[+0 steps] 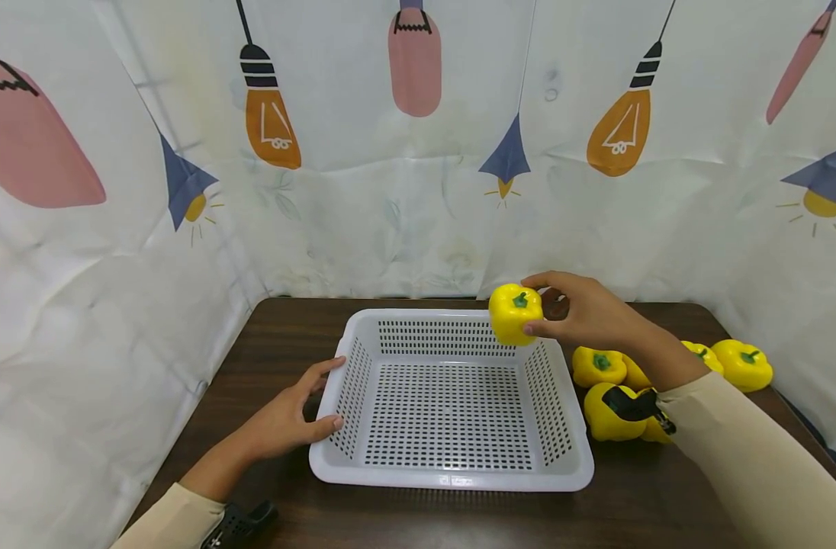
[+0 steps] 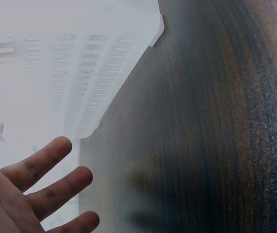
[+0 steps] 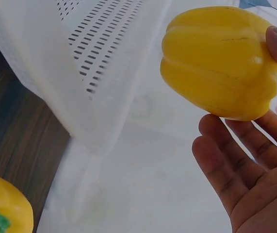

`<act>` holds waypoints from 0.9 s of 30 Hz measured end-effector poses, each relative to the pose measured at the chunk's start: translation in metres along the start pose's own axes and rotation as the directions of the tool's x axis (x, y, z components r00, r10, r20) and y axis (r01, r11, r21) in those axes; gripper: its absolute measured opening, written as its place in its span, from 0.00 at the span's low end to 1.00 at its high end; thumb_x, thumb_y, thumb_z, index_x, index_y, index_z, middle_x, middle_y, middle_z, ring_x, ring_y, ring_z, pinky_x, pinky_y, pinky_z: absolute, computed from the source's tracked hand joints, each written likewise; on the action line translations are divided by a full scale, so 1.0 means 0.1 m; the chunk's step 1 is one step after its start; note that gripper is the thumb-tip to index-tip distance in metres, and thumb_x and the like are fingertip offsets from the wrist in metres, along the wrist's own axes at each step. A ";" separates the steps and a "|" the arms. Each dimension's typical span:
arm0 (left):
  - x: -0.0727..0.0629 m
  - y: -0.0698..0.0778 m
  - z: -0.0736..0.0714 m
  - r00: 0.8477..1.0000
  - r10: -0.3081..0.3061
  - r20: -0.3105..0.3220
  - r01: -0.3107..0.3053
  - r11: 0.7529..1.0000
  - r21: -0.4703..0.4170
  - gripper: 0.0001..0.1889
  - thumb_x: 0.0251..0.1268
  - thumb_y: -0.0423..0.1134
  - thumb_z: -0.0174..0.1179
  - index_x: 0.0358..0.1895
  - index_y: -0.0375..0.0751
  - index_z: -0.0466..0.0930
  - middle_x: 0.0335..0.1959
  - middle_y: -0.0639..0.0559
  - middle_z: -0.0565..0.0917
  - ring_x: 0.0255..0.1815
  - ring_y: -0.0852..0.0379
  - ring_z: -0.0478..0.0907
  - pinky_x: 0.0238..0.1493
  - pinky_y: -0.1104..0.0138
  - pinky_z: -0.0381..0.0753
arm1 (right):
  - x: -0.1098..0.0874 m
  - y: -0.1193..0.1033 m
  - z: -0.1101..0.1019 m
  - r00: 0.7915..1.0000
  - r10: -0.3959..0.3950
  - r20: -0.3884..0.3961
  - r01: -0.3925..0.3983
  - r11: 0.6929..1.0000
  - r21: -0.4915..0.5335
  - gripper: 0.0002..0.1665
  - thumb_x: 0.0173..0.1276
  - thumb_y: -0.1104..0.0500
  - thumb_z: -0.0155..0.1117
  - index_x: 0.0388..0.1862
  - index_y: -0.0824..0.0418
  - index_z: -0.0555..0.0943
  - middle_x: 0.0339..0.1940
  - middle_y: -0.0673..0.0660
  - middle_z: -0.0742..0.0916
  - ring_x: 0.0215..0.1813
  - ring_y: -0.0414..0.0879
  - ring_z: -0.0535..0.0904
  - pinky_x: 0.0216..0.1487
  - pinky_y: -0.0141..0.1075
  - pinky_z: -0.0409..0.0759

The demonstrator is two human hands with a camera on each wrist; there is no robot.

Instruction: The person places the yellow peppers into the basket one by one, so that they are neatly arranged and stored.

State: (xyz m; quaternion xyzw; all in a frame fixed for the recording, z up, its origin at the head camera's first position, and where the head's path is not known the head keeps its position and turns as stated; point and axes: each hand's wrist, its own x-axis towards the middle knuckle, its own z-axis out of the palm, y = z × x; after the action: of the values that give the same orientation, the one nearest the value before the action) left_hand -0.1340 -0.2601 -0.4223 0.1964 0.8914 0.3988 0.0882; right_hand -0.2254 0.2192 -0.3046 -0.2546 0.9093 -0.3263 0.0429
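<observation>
A yellow bell pepper [image 1: 515, 315] with a green stem is held up by my right hand [image 1: 574, 309], pinched between thumb and fingers over the far right corner of a white perforated plastic basket [image 1: 452, 480]. The right wrist view shows the same bell pepper [image 3: 220, 60] with the thumb on one side and the fingertips below. My left hand [image 1: 290, 412] is at the basket's left rim, thumb and fingers spread, with fingertips right at the edge. In the left wrist view the left hand's fingers [image 2: 56, 194] are extended beside the basket wall [image 2: 89, 73].
Several yellow bell peppers [image 1: 606, 415] lie on the dark wooden table [image 1: 287, 328] right of the basket, partly hidden by my right forearm. Another bell pepper [image 1: 742, 364] sits near the table's right edge. A white printed curtain [image 1: 363, 229] hangs behind and at the sides.
</observation>
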 end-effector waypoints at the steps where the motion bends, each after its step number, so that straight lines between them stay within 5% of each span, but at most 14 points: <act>1: 0.00 0.00 0.00 1.000 -0.001 0.000 0.001 1.000 0.000 0.48 0.64 0.50 0.69 0.82 0.63 0.48 0.67 0.39 0.72 0.69 0.33 0.69 0.52 0.43 0.76 | 0.01 0.00 0.01 1.000 -0.001 0.000 0.001 1.000 -0.004 0.45 0.60 0.40 0.78 0.71 0.56 0.73 0.53 0.55 0.85 0.45 0.49 0.84 0.48 0.48 0.84; 27: 0.00 0.01 0.00 1.000 -0.005 0.002 0.005 1.000 -0.017 0.48 0.64 0.48 0.69 0.82 0.60 0.48 0.66 0.39 0.73 0.66 0.38 0.73 0.50 0.49 0.79 | 0.24 -0.13 0.24 1.000 -0.010 0.007 0.010 0.999 -0.040 0.45 0.60 0.39 0.78 0.70 0.55 0.74 0.59 0.52 0.82 0.53 0.52 0.82 0.53 0.51 0.81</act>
State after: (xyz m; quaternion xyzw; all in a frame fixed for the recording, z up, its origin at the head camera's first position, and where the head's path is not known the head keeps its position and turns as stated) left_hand -0.1342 -0.2596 -0.4213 0.1938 0.8884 0.4058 0.0919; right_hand -0.2344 0.1852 -0.3132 -0.2611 0.9143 -0.3073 0.0391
